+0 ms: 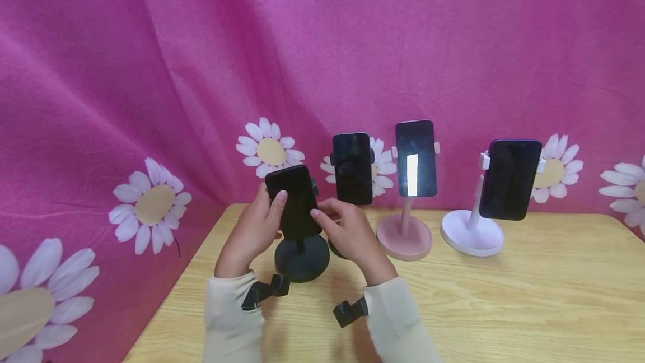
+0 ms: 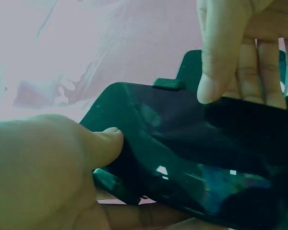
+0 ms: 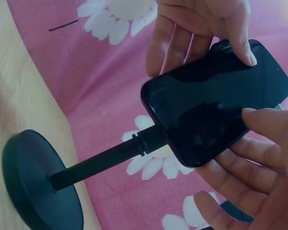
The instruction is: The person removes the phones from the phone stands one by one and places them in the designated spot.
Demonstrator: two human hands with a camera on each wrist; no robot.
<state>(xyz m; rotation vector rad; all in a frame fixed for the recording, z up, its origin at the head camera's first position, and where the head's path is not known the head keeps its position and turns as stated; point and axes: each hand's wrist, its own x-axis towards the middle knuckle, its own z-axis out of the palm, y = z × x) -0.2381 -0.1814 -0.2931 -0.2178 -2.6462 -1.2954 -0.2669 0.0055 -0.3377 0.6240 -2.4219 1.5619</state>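
Note:
A black smartphone (image 1: 294,206) sits tilted in a black phone stand, whose round base (image 1: 301,265) rests on the table. My left hand (image 1: 250,234) grips the phone's left edge, thumb on the screen and fingers behind. From the right edge my right hand (image 1: 351,231) pinches the phone, its thumb (image 3: 266,122) on the screen's side. The left wrist view shows clamp pieces at both long edges: one clamp arm (image 2: 169,84) above, another clamp arm (image 2: 116,186) below. The stand's dark pole (image 3: 101,163) runs from base to phone in the right wrist view. The phone's back is hidden.
Just behind my right hand another phone (image 1: 353,170) stands in a dark holder. Further right are a phone (image 1: 416,144) on a pink stand (image 1: 403,242) and a phone (image 1: 509,181) on a white stand (image 1: 471,237). A magenta flowered cloth (image 1: 322,60) hangs behind the wooden table (image 1: 529,296).

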